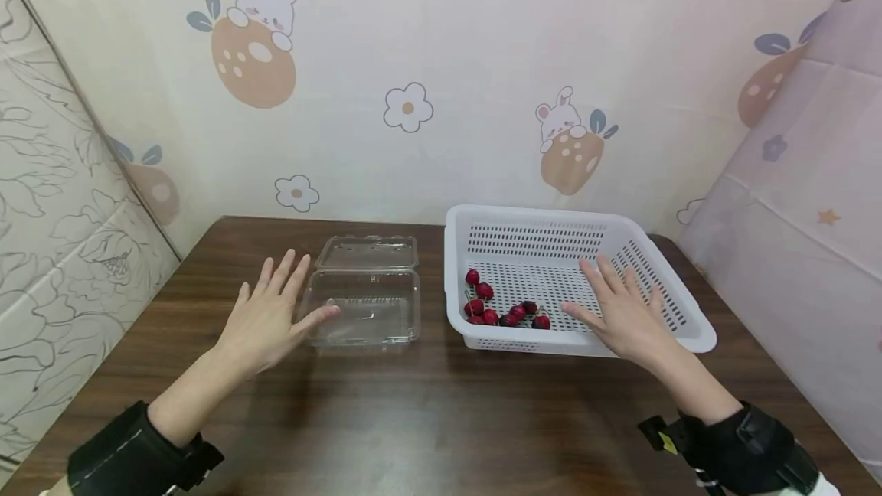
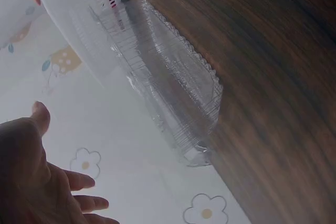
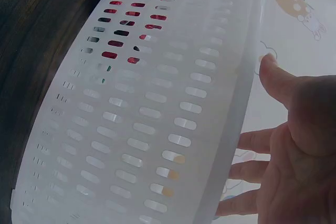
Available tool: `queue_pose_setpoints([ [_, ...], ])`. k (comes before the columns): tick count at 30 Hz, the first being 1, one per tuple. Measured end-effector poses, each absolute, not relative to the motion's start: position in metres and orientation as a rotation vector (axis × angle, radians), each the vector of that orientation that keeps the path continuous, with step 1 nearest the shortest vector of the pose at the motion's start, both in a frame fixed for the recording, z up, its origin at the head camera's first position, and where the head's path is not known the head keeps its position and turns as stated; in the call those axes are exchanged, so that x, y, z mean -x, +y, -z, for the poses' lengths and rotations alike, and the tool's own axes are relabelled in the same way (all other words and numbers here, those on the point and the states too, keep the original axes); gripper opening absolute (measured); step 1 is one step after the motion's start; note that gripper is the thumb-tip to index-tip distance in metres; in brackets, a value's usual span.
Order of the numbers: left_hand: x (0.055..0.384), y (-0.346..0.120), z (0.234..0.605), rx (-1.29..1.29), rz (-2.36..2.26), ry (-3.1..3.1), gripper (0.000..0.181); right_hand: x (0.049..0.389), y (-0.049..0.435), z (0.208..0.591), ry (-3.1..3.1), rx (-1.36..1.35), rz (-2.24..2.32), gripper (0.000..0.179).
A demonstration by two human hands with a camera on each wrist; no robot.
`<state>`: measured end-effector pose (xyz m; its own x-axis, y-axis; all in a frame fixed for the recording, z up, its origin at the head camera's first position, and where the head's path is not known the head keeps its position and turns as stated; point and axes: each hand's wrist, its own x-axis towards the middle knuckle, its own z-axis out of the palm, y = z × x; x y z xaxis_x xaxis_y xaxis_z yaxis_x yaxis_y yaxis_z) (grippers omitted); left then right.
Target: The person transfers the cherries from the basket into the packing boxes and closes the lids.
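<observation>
My left hand (image 1: 267, 321) is spread flat with nothing in it, above the table beside a clear plastic clamshell box (image 1: 365, 308). The box lies with its lid raised at the back, and its inside shows no contents. Over the front right of a white slotted basket (image 1: 661, 301) hovers my right hand (image 1: 628, 320), fingers straight and apart. Several dark red cherries (image 1: 510, 318) lie in the basket's front left corner, some with stems. In the right wrist view, their red shows through the slots of the basket wall (image 3: 121, 103).
Everything stands on a dark wooden table (image 1: 413, 419). A pale curtain (image 1: 413, 37) printed with rabbits and flowers hangs right behind the table's back edge. At the left stands a white panel (image 1: 62, 251) with line-drawn flowers.
</observation>
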<state>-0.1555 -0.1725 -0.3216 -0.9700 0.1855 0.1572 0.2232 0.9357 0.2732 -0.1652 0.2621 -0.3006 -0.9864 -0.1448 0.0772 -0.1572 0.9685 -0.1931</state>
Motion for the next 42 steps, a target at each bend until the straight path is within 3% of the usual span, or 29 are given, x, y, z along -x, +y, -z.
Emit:
queue_pose_setpoints([
  [13,0.168,-0.179,0.340,0.129,0.627,-2.959,0.085,0.178,0.252,0.293,-3.039,-0.344,-0.267,0.071],
  [27,0.172,-0.178,0.356,0.077,0.695,-2.890,0.058,0.197,0.242,0.281,-3.077,-0.519,-0.307,0.042],
  [42,0.177,-0.177,0.359,-0.013,0.794,-2.984,0.045,0.206,0.223,0.260,-3.200,-0.576,-0.095,0.032],
])
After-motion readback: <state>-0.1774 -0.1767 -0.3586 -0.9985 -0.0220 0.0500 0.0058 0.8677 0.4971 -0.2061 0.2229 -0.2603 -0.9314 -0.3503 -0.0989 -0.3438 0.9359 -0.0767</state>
